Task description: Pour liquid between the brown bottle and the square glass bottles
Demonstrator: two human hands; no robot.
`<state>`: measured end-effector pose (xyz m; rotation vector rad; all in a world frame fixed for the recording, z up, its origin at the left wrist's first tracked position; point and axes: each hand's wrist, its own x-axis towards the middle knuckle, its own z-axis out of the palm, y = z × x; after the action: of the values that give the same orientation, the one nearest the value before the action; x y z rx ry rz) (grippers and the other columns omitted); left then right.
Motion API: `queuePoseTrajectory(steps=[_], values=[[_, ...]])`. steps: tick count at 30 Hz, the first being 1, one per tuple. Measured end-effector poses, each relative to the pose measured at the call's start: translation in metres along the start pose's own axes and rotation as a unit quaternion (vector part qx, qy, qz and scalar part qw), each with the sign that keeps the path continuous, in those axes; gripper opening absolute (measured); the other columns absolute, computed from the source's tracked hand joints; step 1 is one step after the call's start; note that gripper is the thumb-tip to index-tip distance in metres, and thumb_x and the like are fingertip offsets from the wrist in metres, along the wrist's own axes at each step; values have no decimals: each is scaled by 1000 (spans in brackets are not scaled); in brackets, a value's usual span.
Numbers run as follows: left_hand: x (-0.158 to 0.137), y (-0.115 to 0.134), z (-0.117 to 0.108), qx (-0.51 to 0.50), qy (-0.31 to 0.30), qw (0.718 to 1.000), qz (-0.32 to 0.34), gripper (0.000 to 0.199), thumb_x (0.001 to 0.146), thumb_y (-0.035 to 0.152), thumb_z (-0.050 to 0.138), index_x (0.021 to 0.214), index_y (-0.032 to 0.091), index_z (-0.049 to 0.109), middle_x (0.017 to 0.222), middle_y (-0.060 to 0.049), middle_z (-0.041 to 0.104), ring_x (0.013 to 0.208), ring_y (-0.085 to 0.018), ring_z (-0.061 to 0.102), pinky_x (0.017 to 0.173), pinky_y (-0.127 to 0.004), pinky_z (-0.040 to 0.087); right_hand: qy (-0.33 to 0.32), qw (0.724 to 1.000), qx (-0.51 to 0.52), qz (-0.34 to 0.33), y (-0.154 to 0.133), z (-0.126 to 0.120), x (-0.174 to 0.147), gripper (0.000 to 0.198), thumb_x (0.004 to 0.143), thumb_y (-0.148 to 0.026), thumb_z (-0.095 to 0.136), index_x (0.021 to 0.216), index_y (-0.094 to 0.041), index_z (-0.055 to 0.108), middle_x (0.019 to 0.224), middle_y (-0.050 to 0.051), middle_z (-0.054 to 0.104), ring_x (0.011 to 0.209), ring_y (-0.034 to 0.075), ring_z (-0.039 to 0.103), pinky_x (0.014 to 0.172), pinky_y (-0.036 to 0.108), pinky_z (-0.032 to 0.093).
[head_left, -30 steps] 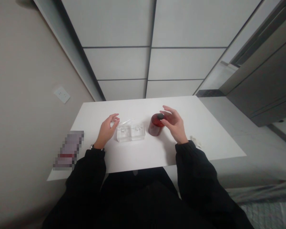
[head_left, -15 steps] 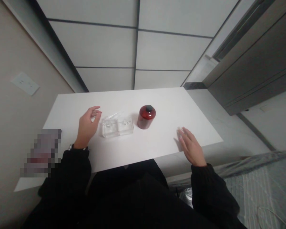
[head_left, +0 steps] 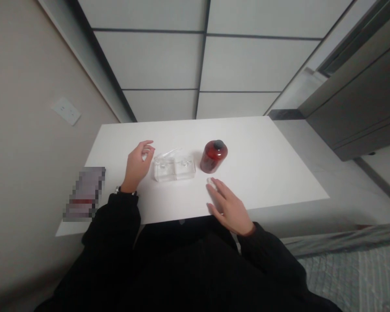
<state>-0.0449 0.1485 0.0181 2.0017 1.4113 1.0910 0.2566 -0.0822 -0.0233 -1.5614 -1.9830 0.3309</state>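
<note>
A clear plastic box (head_left: 174, 173) with two compartments sits on the white table, its transparent lid (head_left: 169, 153) tilted up at the back. My left hand (head_left: 139, 164) hovers just left of the box, fingers loosely curled, thumb apart, nothing visible in it. Right of the box stands a dark red translucent bottle (head_left: 211, 162) with a black cap (head_left: 218, 144). In front of the bottle is my right hand (head_left: 230, 208), with a small whitish object (head_left: 209, 180) between its fingertips and the thumb held away. That object is too small to name.
A blurred-out flat item (head_left: 84, 190) lies at the left end of the white table (head_left: 273, 173). A wall with a socket plate (head_left: 66, 111) is on the left, and panelled doors (head_left: 162, 60) rise behind the table.
My right hand has moved left across the table, from the right side to in front of the bottle, carrying the small whitish object. My left hand stays beside the box. The view has shifted slightly.
</note>
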Motion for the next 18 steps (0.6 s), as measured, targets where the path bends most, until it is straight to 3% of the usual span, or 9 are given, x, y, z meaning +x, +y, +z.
queuePoseTrajectory(steps=[6, 11, 14, 18], values=[[0, -2, 0, 1, 0, 1000, 0, 43, 99, 42, 57, 132, 18, 69, 108, -9, 79, 94, -23, 76, 85, -35, 58, -61, 993, 41, -96, -41, 32, 31, 66, 102, -35, 62, 165, -21, 50, 173, 18, 47, 161, 36, 45, 129, 57, 47], [1, -3, 0, -2, -7, 1000, 5, 40, 99, 40, 57, 131, 19, 69, 109, -9, 80, 94, -23, 76, 88, -38, 58, -127, 973, 22, -193, -64, 49, 55, 62, 108, -41, 56, 160, -8, 53, 172, 22, 47, 162, 33, 43, 134, 51, 40], [1, -5, 0, -4, -8, 1000, 6, 38, 99, 38, 56, 130, 20, 69, 109, -8, 80, 94, -23, 76, 89, -39, 58, -135, 969, -6, -206, -67, 47, 61, 61, 110, -47, 55, 160, -11, 54, 172, 20, 49, 160, 33, 47, 132, 50, 43], [1, -7, 0, -7, -6, 1000, 4, 39, 99, 38, 57, 131, 20, 68, 109, -9, 80, 94, -23, 75, 89, -39, 59, -107, 978, -46, -170, -51, 35, 47, 61, 111, -49, 53, 159, -13, 55, 171, 18, 50, 158, 35, 49, 129, 52, 48]])
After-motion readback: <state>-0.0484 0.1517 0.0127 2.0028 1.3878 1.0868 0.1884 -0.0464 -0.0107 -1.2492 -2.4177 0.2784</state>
